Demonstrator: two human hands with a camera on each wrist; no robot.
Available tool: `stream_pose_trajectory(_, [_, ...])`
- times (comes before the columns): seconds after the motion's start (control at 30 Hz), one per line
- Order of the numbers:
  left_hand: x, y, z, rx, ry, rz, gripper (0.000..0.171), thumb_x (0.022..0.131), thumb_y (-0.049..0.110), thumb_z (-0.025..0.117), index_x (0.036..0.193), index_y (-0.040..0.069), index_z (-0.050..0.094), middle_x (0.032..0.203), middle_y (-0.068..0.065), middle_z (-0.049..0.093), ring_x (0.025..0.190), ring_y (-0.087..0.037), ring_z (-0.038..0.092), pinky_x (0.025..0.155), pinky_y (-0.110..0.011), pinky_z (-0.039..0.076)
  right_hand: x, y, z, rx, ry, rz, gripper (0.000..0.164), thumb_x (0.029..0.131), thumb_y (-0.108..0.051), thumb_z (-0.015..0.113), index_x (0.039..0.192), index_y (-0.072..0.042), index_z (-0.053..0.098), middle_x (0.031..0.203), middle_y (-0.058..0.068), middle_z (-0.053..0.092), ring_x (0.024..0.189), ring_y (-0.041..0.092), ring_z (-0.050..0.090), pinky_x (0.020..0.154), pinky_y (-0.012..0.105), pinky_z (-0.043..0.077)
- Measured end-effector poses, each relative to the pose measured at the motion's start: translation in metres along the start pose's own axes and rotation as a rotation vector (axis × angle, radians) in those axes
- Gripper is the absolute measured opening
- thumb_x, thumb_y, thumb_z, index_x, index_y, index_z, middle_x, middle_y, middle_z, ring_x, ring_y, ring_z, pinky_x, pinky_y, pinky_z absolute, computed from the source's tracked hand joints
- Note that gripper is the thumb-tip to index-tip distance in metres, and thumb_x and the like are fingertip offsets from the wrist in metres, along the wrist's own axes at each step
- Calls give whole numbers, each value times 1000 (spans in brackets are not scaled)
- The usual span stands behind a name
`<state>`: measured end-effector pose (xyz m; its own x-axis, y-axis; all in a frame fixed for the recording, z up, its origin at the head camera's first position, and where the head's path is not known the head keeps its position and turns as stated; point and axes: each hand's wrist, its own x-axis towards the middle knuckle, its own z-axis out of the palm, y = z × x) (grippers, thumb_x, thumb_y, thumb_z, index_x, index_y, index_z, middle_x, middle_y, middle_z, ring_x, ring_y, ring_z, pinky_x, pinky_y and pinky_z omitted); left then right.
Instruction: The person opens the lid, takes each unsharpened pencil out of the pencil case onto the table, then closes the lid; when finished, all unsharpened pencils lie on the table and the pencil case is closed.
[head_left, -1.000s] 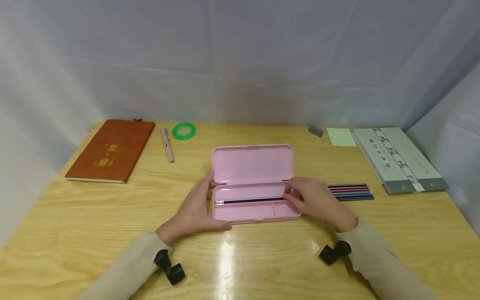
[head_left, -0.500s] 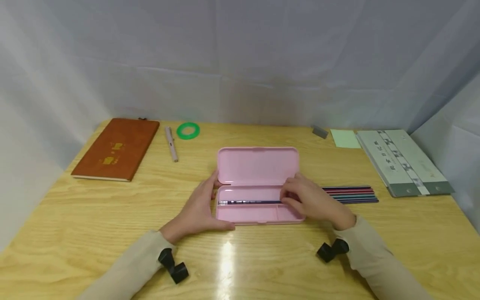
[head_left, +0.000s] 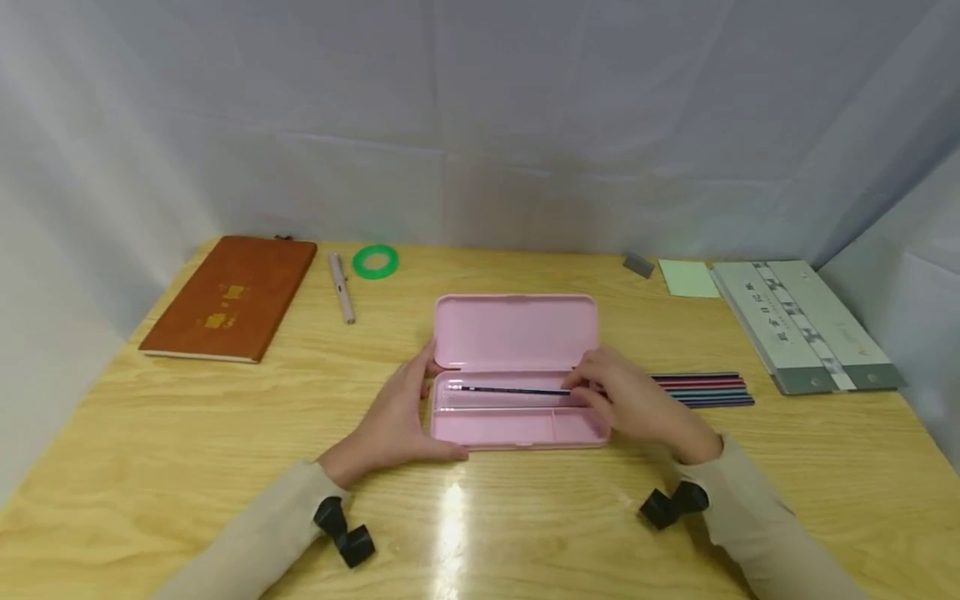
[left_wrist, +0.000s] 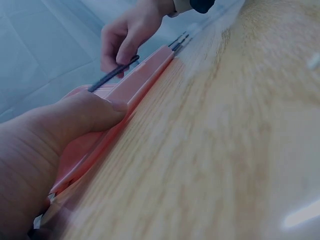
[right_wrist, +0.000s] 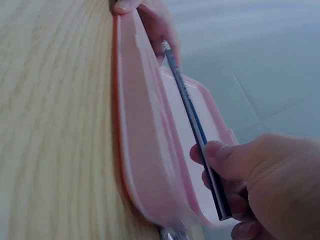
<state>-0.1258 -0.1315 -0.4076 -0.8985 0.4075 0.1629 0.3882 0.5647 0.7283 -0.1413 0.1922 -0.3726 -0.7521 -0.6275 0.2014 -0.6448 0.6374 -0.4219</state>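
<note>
A pink pencil case (head_left: 491, 428) lies with its lid raised on the wooden table. Around its left end my left hand (head_left: 390, 421) holds it, thumb along the front edge and fingers behind. Between thumb and fingers, my right hand (head_left: 630, 400) pinches a dark pencil (head_left: 517, 390) near its right end, just above the long compartment. In the right wrist view the pencil (right_wrist: 187, 102) slants clear of the case. Close beyond the right hand lies a row of several coloured pencils (head_left: 705, 389), their left ends hidden behind it.
A brown notebook (head_left: 232, 300), a pen (head_left: 341, 287) and a green tape ring (head_left: 375, 262) lie at the back left. To the back right are a grey eraser-like block (head_left: 638, 266), pale green sticky notes (head_left: 688, 278) and a grey-green notebook (head_left: 802, 321).
The dark pencil, which lay low in the long compartment, has risen above it in the right hand's pinch. The left hand stays on the case. The whole view has shifted slightly.
</note>
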Motion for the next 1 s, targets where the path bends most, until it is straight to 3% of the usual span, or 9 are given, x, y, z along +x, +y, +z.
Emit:
stream_pose_trajectory(0.13, [-2, 0, -1, 5, 5, -7, 140, 48, 43, 93, 155, 10, 9, 123, -2, 51, 111, -20, 49, 91, -39, 47, -25, 11, -12, -38, 140, -19, 14, 85, 1, 67, 93, -10, 72, 89, -1, 63, 83, 13, 49, 71, 32, 43])
stream_pose_trajectory(0.27, [-1, -1, -1, 1, 4, 3, 139, 49, 42, 93, 155, 9, 9, 122, -3, 51, 110, -21, 50, 90, -38, 49, -67, 36, -25, -89, 249, -13, 9, 84, -1, 70, 89, -8, 72, 86, -2, 62, 81, 11, 49, 70, 26, 42])
stream_pose_trajectory(0.47, [2, -1, 0, 2, -6, 6, 140, 50, 46, 93, 155, 9, 8, 122, -4, 51, 111, -21, 50, 91, -39, 48, -134, 66, -44, -127, 274, 171, 21, 77, 5, 74, 87, -13, 73, 82, -7, 61, 73, -2, 45, 62, 14, 37])
stream_pose_trajectory(0.57, [2, 0, 0, 5, -11, 8, 141, 50, 47, 92, 155, 8, 7, 123, -4, 51, 111, -22, 50, 91, -39, 48, -154, 73, -47, -146, 262, 227, 27, 72, 8, 76, 87, -15, 74, 81, -7, 62, 74, -5, 47, 61, 12, 38])
stream_pose_trajectory(0.73, [3, 0, 0, 5, -10, 13, 141, 50, 45, 93, 155, 8, 7, 123, -4, 51, 112, -21, 50, 92, -38, 49, -155, 76, -47, -175, 249, 231, 29, 70, 6, 78, 86, -17, 74, 81, -8, 63, 77, -6, 49, 64, 11, 39])
stream_pose_trajectory(1.0, [2, -1, 1, 5, -15, 8, 141, 50, 45, 93, 155, 9, 6, 123, -5, 50, 111, -22, 51, 92, -38, 49, -121, 70, -36, -180, 268, 173, 29, 70, 10, 77, 80, -16, 66, 77, -9, 56, 72, 0, 46, 63, 13, 41])
